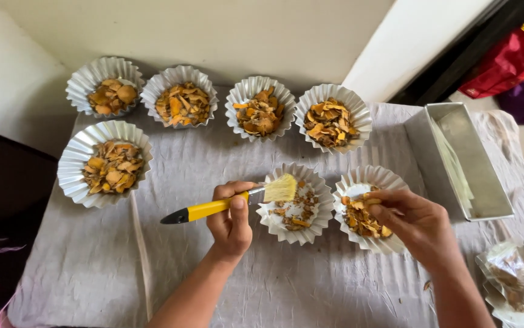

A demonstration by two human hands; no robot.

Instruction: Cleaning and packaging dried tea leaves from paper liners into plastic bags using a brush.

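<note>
My left hand (pixel 231 218) grips a yellow-handled brush (pixel 213 208) with pale bristles held over a fluted foil cup (pixel 322 209) that holds a few orange-brown dried pieces. My right hand (pixel 417 218) rests its fingers on the dried pieces in the neighbouring foil cup (pixel 374 174) to the right, pinching some of them.
Several more foil cups filled with orange dried pieces stand behind, such as one at the far left (pixel 73 164) and one at the back (pixel 180 103). A metal loaf tin (pixel 486 182) lies at the right. Empty foil cups (pixel 514 282) stack at the lower right. Grey cloth (pixel 92 267) covers the table.
</note>
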